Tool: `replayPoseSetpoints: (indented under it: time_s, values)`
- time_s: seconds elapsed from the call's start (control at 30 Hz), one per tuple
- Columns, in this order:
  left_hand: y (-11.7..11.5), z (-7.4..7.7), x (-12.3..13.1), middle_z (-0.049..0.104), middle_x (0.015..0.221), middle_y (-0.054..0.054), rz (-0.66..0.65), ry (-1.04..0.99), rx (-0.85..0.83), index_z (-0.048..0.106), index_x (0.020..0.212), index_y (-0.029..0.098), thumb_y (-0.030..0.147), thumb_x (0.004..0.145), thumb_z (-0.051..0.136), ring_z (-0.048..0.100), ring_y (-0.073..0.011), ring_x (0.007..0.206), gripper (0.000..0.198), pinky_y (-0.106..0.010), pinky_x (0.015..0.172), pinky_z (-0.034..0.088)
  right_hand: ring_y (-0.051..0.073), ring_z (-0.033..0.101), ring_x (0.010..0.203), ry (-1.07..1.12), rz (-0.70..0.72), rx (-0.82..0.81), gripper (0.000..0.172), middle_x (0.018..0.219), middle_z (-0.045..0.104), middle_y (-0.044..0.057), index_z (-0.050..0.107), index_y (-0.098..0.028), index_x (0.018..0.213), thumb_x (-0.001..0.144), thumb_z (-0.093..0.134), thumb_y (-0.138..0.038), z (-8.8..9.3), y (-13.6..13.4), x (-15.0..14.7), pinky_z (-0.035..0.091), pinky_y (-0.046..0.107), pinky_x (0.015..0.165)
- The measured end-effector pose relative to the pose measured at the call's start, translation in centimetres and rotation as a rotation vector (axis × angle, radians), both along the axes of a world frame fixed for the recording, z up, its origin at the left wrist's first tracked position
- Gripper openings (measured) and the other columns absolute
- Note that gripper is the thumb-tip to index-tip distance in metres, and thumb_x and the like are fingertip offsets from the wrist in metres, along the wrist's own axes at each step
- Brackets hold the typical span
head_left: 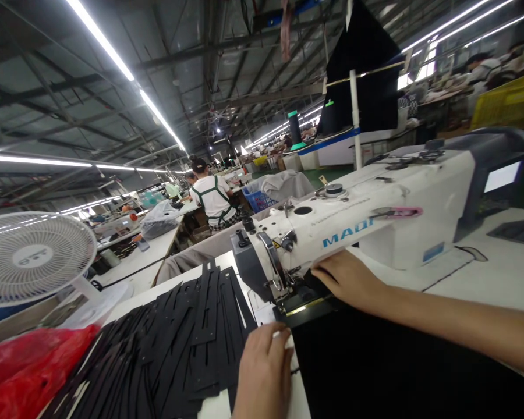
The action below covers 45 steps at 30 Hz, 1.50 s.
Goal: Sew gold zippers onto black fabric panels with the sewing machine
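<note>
A white sewing machine [353, 218] stands over a large piece of black fabric [375, 361]. A narrow strip with gold teeth, like a metal zipper [304, 306], lies by the needle area. My right hand [353, 282] reaches under the machine's arm, its fingers bent down on the black fabric just right of the presser foot; the fingertips are partly hidden. My left hand [264, 369] is in front of the needle, beside the fabric's left edge. Its fingers are curled together, and what they pinch is hidden.
Many black slotted strips [170, 337] are piled left of the machine. A red plastic bag [35, 361] and a white fan [35, 256] stand further left. Pink-handled thread snips [397, 212] rest on the machine. A person [213, 195] sits ahead, back turned.
</note>
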<state>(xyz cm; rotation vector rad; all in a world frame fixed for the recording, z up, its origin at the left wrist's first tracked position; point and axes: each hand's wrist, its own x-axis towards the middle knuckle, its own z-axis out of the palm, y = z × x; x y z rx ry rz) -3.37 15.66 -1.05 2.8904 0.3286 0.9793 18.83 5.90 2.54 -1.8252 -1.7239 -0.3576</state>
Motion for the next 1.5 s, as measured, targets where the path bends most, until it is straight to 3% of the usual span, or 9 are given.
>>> replayPoseSetpoints:
  time_s: [0.13, 0.27, 0.43, 0.7, 0.77, 0.87, 0.93, 1.1, 1.5]
  values:
    - [2.1, 1.0, 1.2, 0.064, 0.101, -0.011, -0.044, 0.131, 0.132, 0.058, 0.100, 0.014, 0.006, 0.084, 0.045, 0.060, -0.0250, 0.094, 0.022, -0.048, 0.087, 0.049, 0.019, 0.053, 0.075, -0.115, 0.292, -0.082, 0.014, 0.082, 0.060, 0.006, 0.061, -0.018, 0.080, 0.086, 0.049, -0.015, -1.8, -3.6, -5.0, 0.042, 0.033, 0.068]
    - [2.2, 1.8, 2.0, 0.067, 0.087, -0.007, 0.012, 0.106, 0.034, 0.061, 0.090, 0.015, 0.006, 0.086, 0.043, 0.063, -0.0212, 0.079, 0.020, -0.041, 0.078, 0.049, 0.024, 0.058, 0.081, -0.094, 0.141, -0.123, 0.020, 0.089, 0.063, 0.009, 0.061, -0.015, 0.101, 0.083, 0.052, -0.015, -3.0, -2.7, -7.3, 0.043, 0.035, 0.070]
    - [1.8, 2.3, 1.8, 0.067, 0.080, -0.004, 0.085, 0.044, -0.045, 0.063, 0.087, 0.017, 0.009, 0.086, 0.043, 0.062, -0.0180, 0.070, 0.021, -0.035, 0.068, 0.048, 0.022, 0.063, 0.073, 0.073, 0.078, -0.282, 0.013, 0.081, 0.068, 0.005, 0.062, -0.018, 0.092, 0.086, 0.051, -0.019, -2.7, 0.8, -6.1, 0.038, 0.030, 0.058]
    - [1.9, 0.6, 2.0, 0.064, 0.096, -0.005, 0.025, 0.117, 0.113, 0.062, 0.097, 0.019, 0.005, 0.084, 0.048, 0.059, -0.0225, 0.084, 0.024, -0.043, 0.080, 0.045, 0.018, 0.058, 0.067, -0.023, 0.228, -0.215, 0.015, 0.075, 0.064, 0.002, 0.059, -0.018, 0.081, 0.088, 0.046, -0.016, -3.2, 0.7, -5.6, 0.034, 0.029, 0.057]
    - [2.0, 0.5, 2.1, 0.064, 0.094, -0.006, 0.020, 0.122, 0.173, 0.061, 0.097, 0.017, 0.004, 0.084, 0.047, 0.060, -0.0220, 0.082, 0.023, -0.043, 0.082, 0.046, 0.019, 0.056, 0.071, -0.103, 0.222, -0.137, 0.018, 0.077, 0.063, 0.003, 0.060, -0.018, 0.080, 0.089, 0.045, -0.016, -3.2, 0.9, -5.6, 0.038, 0.031, 0.063]
    - [2.0, 0.5, 2.1, 0.063, 0.094, -0.006, 0.013, 0.126, 0.232, 0.060, 0.097, 0.017, 0.005, 0.087, 0.044, 0.060, -0.0210, 0.081, 0.022, -0.042, 0.082, 0.047, 0.022, 0.053, 0.091, -0.146, 0.153, -0.020, 0.018, 0.091, 0.062, 0.007, 0.062, -0.016, 0.088, 0.088, 0.044, -0.011, -3.2, 1.5, -5.3, 0.038, 0.041, 0.087]
    - [2.0, 0.6, 2.1, 0.064, 0.096, -0.007, 0.019, 0.134, 0.258, 0.060, 0.098, 0.017, 0.006, 0.089, 0.041, 0.061, -0.0209, 0.084, 0.023, -0.042, 0.083, 0.047, 0.021, 0.051, 0.097, -0.093, 0.141, -0.052, 0.020, 0.097, 0.062, 0.007, 0.062, -0.015, 0.094, 0.089, 0.044, -0.008, -3.2, 1.8, -5.2, 0.035, 0.040, 0.095]
    - [1.9, 0.9, 2.2, 0.065, 0.098, -0.009, -0.014, 0.124, 0.311, 0.058, 0.099, 0.015, 0.007, 0.092, 0.033, 0.062, -0.0212, 0.087, 0.028, -0.043, 0.084, 0.046, 0.019, 0.052, 0.094, -0.090, 0.144, -0.214, 0.020, 0.096, 0.061, 0.007, 0.064, -0.014, 0.092, 0.089, 0.045, -0.008, -2.7, 2.1, -5.0, 0.042, 0.032, 0.086]
    - [3.1, 0.7, 2.5, 0.066, 0.097, -0.009, -0.069, 0.180, 0.437, 0.058, 0.101, 0.013, 0.007, 0.091, 0.038, 0.063, -0.0215, 0.089, 0.024, -0.039, 0.084, 0.046, 0.022, 0.052, 0.083, -0.140, 0.144, -0.274, 0.022, 0.088, 0.061, 0.009, 0.062, -0.012, 0.080, 0.086, 0.043, -0.004, -2.6, 2.8, -4.6, 0.043, 0.034, 0.074]
